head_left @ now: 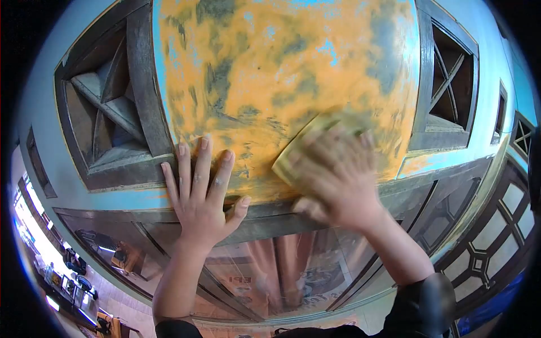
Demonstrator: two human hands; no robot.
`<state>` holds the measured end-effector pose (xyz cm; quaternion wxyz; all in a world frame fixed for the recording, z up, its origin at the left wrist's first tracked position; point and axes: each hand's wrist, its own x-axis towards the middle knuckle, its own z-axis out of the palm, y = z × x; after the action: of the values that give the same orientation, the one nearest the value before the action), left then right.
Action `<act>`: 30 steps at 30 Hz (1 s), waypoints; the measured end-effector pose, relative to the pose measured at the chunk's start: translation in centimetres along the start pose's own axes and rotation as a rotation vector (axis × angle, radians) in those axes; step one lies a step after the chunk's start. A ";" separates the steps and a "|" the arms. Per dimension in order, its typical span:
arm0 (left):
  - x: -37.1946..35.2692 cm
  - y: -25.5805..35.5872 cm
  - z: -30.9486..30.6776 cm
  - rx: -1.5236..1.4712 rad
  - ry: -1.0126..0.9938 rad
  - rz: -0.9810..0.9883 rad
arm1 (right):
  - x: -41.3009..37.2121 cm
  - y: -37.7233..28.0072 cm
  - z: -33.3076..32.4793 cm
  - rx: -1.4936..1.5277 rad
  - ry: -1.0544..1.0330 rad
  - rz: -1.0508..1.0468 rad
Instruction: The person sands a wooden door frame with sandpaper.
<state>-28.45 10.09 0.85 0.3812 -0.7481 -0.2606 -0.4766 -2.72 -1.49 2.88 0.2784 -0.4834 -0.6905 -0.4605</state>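
Observation:
My left hand (204,194) lies with fingers spread against the lower left of a wall panel (259,67) with patchy orange, grey and light blue paint. Its fingertips touch the orange surface and the dark wooden frame edge. Under my right hand (341,180) is a folded yellowish sheet of sandpaper (288,163), pressed flat on the panel's lower right. The right hand is smeared by motion, and its palm and fingers cover most of the sheet.
Dark wooden vents with crossed bars flank the panel, a left vent (107,101) and a right vent (448,79). Below runs a wooden ledge (259,217) above glass panes with a curtain (287,265) behind. A paneled door (490,242) stands at right.

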 end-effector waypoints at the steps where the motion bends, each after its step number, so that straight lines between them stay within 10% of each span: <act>1: 0.0 0.0 0.0 0.000 0.005 0.003 | -0.6 -0.9 0.7 0.012 -0.141 -0.204; 9: -1.1 -0.2 0.2 0.032 -0.004 0.025 | 3.7 2.0 -2.2 -0.089 0.210 0.102; 13: -2.7 -0.1 0.1 0.019 -0.024 0.002 | 0.8 -1.5 1.0 -0.014 -0.060 -0.373; 20: -3.3 -0.4 0.7 0.028 0.023 0.012 | 3.7 1.1 -1.5 -0.137 0.204 0.091; 23: -3.5 -0.5 0.6 0.020 0.007 0.013 | 0.5 -2.3 1.6 -0.047 -0.091 -0.374; 30: -4.2 -0.6 1.0 -0.042 0.042 -0.038 | 5.5 3.2 -1.4 -0.167 0.273 0.053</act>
<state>-30.10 11.16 -3.05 0.3617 -0.7408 -0.2563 -0.5046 -1.96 -0.10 9.21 0.3406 -0.4557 -0.5925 -0.5703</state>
